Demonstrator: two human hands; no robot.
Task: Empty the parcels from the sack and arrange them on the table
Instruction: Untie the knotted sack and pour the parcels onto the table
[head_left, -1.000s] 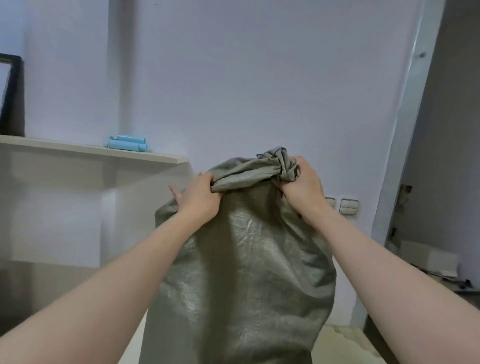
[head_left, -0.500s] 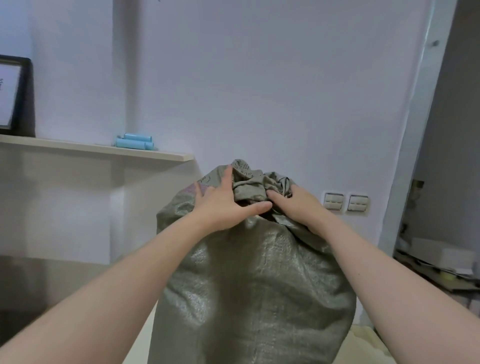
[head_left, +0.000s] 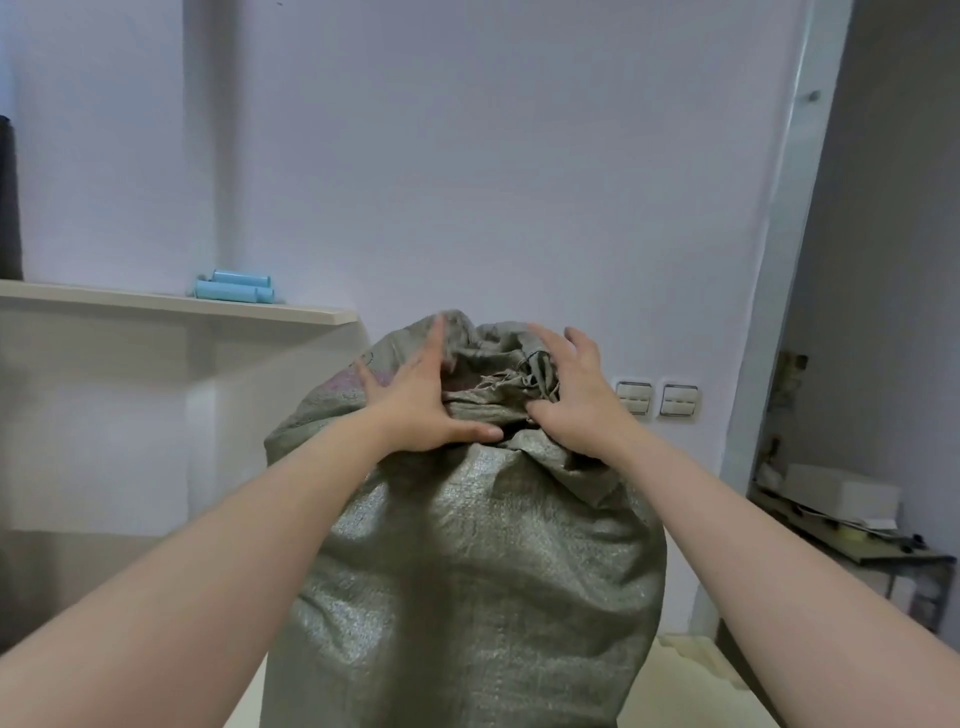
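Note:
A tall grey-green woven sack (head_left: 467, 571) stands upright in front of me, full and bulging, its mouth bunched at the top. My left hand (head_left: 415, 400) lies on the left side of the bunched mouth with fingers spread and straight. My right hand (head_left: 571, 395) rests on the right side of the mouth, fingers spread, thumb against the crumpled cloth. No parcel shows; the sack hides its contents. A pale table surface (head_left: 691, 680) shows under the sack at the bottom right.
A wall shelf (head_left: 171, 304) at the left carries light-blue tubes (head_left: 234, 287) and a dark frame (head_left: 9, 197). Two wall switches (head_left: 657, 399) sit right of the sack. A side table with a white box (head_left: 841, 493) stands at the far right.
Both hands have let go of the gripped sack mouth and now lie spread on it. The bunched top has loosened and sunk lower.

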